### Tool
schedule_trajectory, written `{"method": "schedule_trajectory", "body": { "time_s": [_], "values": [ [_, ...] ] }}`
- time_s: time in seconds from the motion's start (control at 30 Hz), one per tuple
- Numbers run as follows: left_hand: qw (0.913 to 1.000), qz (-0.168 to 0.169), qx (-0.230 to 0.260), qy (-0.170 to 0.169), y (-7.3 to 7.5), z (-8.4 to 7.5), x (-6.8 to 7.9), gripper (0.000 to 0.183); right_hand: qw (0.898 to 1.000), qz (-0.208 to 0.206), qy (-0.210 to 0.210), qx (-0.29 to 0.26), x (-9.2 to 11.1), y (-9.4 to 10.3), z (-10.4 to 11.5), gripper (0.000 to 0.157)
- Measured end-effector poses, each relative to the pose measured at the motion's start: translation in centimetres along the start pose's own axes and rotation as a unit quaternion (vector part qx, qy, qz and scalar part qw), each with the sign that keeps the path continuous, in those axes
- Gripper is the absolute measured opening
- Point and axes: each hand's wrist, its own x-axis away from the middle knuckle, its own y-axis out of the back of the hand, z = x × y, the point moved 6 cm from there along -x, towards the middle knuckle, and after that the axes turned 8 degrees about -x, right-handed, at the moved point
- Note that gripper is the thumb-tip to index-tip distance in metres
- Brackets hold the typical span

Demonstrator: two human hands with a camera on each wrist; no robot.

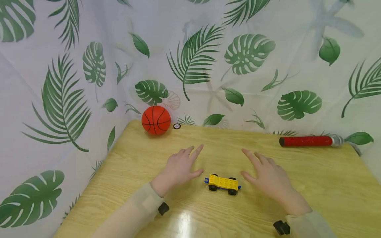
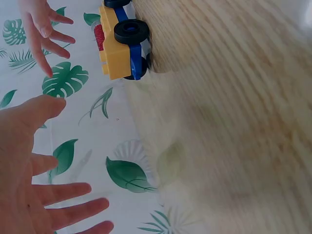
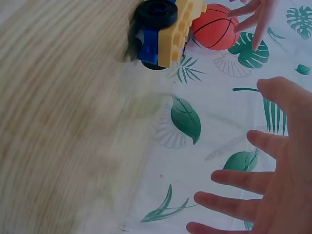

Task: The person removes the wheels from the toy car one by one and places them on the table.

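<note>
A yellow toy car base (image 1: 224, 183) with studs on top, a blue underside and black wheels stands on the wooden table between the two hands. To its left hovers my left hand (image 1: 180, 168), fingers spread and holding nothing. On the other side, my right hand (image 1: 268, 177) is also spread and bare, its thumb close to the car's blue hitch. Neither hand touches the car. In the left wrist view the car (image 2: 117, 46) is partly cut off at the top; the right wrist view shows its end (image 3: 168, 36) likewise cropped.
A small red basketball (image 1: 156, 120) sits at the table's back left corner, beside a small round black-and-white disc (image 1: 177, 126). Along the back right edge lies a red cylinder with a silvery end (image 1: 306, 141). A leaf-printed white curtain (image 1: 202, 112) hangs behind the table (image 1: 134, 198).
</note>
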Motion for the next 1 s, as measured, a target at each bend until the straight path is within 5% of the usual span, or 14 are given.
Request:
{"method": "schedule_trajectory", "body": {
  "time_s": [0.53, 0.7, 0.87, 1.0],
  "values": [
    [0.9887, 0.060, 0.135, -0.029, -2.0, -0.1, -0.2, 0.094, 0.998, 0.024, 0.046, -0.030, -0.4, -1.7, 0.5, 0.083],
    [0.9812, 0.078, 0.172, -0.038, -2.3, -0.7, -0.4, 0.094, 0.993, 0.052, 0.045, -0.095, -0.5, -2.1, 0.9, 0.086],
    [0.9714, 0.089, 0.215, -0.050, -2.6, -1.0, -0.8, 0.092, 0.977, 0.086, 0.050, -0.191, -0.9, -2.5, 1.2, 0.084],
    [0.9594, 0.097, 0.259, -0.057, -3.2, -1.0, -1.0, 0.092, 0.970, 0.100, 0.050, -0.214, -1.0, -2.7, 1.1, 0.083]
  ]
}}
